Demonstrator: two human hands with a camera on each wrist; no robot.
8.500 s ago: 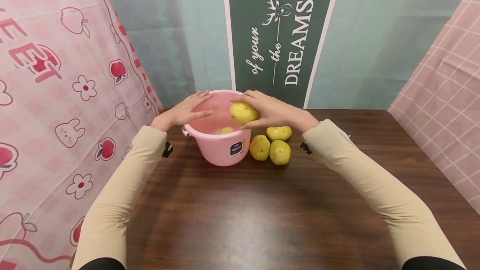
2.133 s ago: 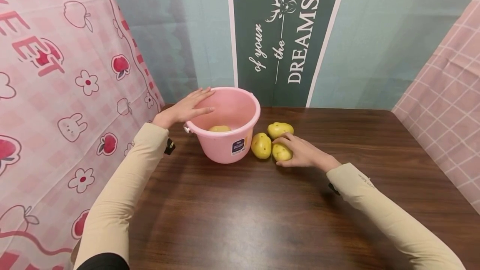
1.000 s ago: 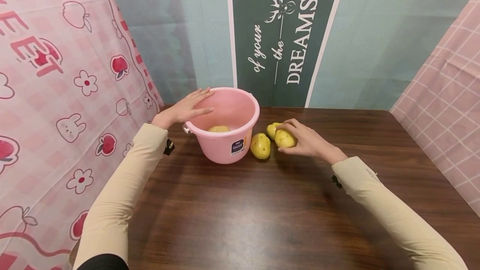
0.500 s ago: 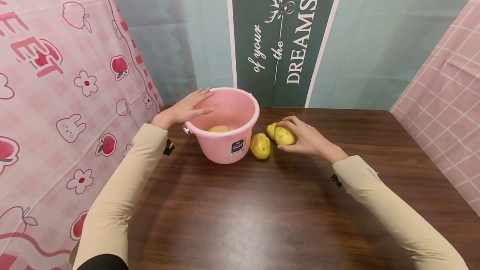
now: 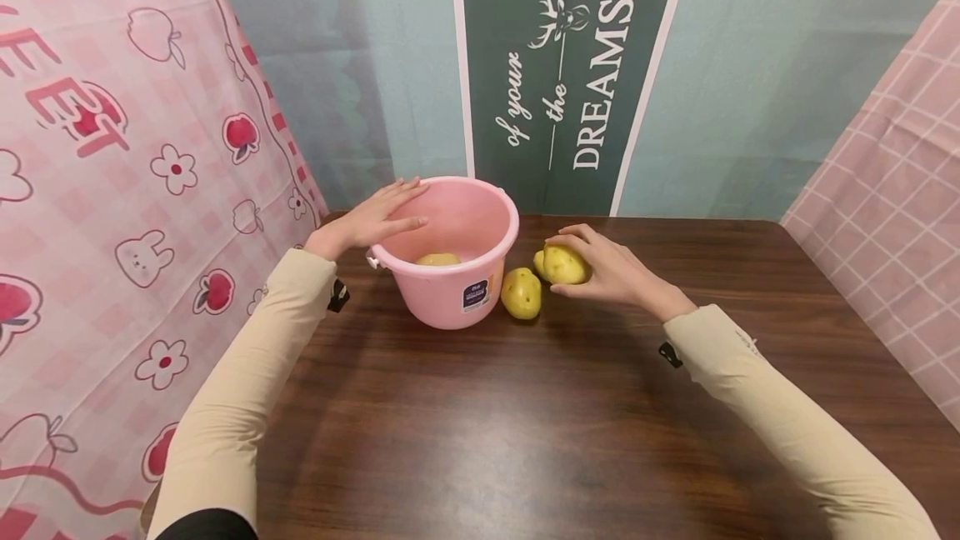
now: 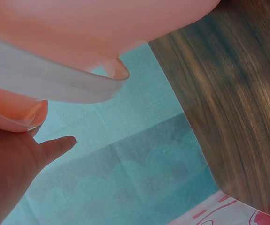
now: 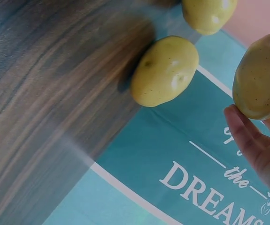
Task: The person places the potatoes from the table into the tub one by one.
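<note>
A pink bucket [image 5: 450, 294] stands upright on the table, with a potato [image 5: 438, 258] partly visible inside. My left hand [image 5: 367, 219] rests on its left rim, fingers extended and thumb pointing over the opening; the left wrist view shows the bucket's white handle [image 6: 69, 79] by that hand. Right of the bucket, my right hand [image 5: 611, 269] grips a yellow potato [image 5: 564, 265] between thumb and fingers, apart from the table in the right wrist view. Just behind the held potato lies another potato [image 5: 539, 263], largely covered in the head view. A third potato [image 5: 521, 293] sits close beside the bucket.
The dark wooden table [image 5: 480, 440] runs toward the person and to the right. A green and teal cloth [image 5: 555, 82] hangs along its back edge. Pink patterned cloths line the left [image 5: 172, 215] and right [image 5: 892, 165] sides.
The potato earlier held over the bucket has left my right hand. That hand has since picked up a potato from the table and shifted it slightly back. My left hand stays on the rim.
</note>
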